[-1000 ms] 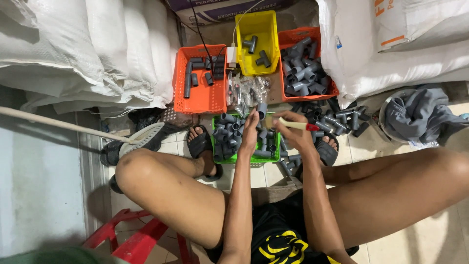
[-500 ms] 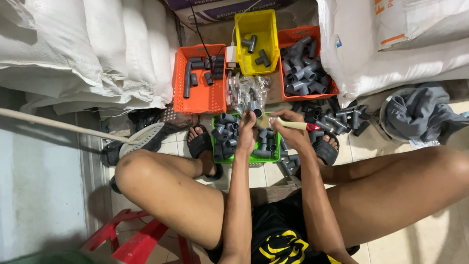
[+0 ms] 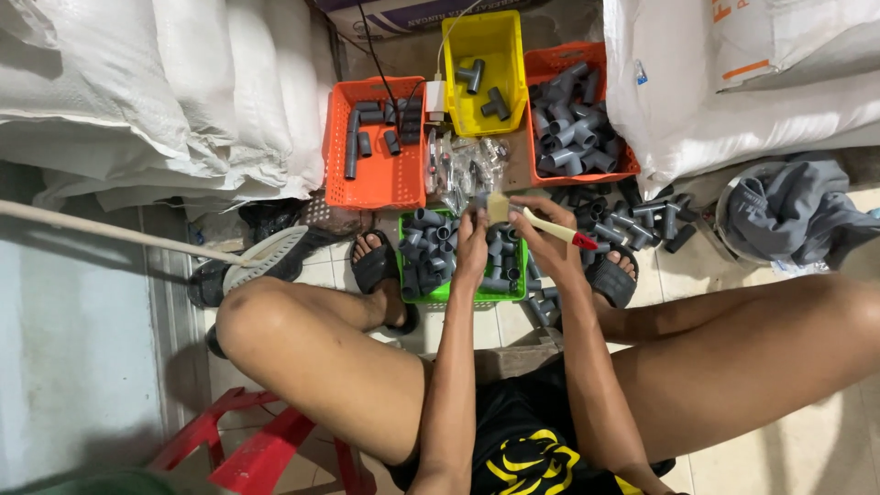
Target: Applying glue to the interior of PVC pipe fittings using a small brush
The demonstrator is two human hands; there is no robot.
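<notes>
Layout about the basket of pipe fittings [image 3: 422,275] on the floor between the feet: behind it lie small clear bags [image 3: 463,165]; behind-left a crate of straight pieces [image 3: 376,183]; directly behind, a bin [image 3: 484,101] holding tee fittings; behind-right a heaped crate [image 3: 577,115]; right, loose fittings [image 3: 651,220] on the floor.

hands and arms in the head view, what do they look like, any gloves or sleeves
Both arms are bare from wrist to upper arm: no sleeves, gloves, watch or bands show. The left hand and right hand are bare too. Below them the person wears a black top with a yellow print.
</notes>
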